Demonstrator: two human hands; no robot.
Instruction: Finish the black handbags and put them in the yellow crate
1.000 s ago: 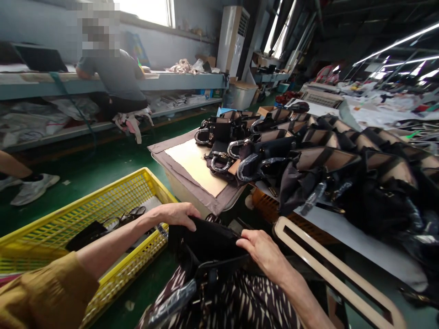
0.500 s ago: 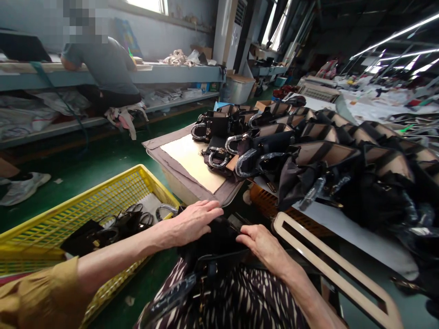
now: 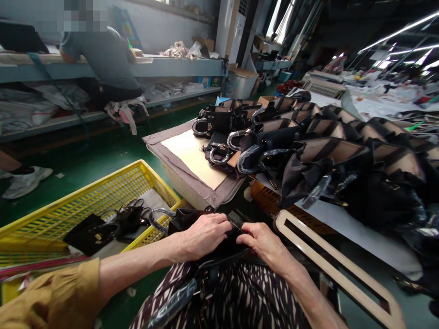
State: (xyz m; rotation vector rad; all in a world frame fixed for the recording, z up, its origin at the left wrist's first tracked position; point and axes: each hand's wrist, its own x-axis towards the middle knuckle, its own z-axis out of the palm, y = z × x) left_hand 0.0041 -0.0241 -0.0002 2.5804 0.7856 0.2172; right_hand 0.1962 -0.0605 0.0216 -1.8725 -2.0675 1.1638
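A black handbag (image 3: 183,220) rests on my lap, over a dark skirt with pale streaks. One of its plastic-wrapped handles (image 3: 158,218) arches out at the left; another wrapped handle (image 3: 176,304) hangs down the front. My left hand (image 3: 207,234) lies over the bag's top with its fingers curled down onto the black material. Opposite it, my right hand (image 3: 263,241) pinches the bag's edge between thumb and fingers. The fingertips of both hands are partly hidden, and the dark interior shows little detail.
To the left stands a yellow basket (image 3: 85,192) holding small black bags (image 3: 99,230). Ahead, many black handbags (image 3: 336,151) crowd a table beside a cloth-covered surface (image 3: 154,137). A beige slotted frame (image 3: 338,269) juts in at right. A person (image 3: 103,59) sits at a far bench.
My left hand has gone from flat, outstretched fingers to curled ones, slightly lower on the bag. More of the bag's left side now shows. My right hand stays at the edge.
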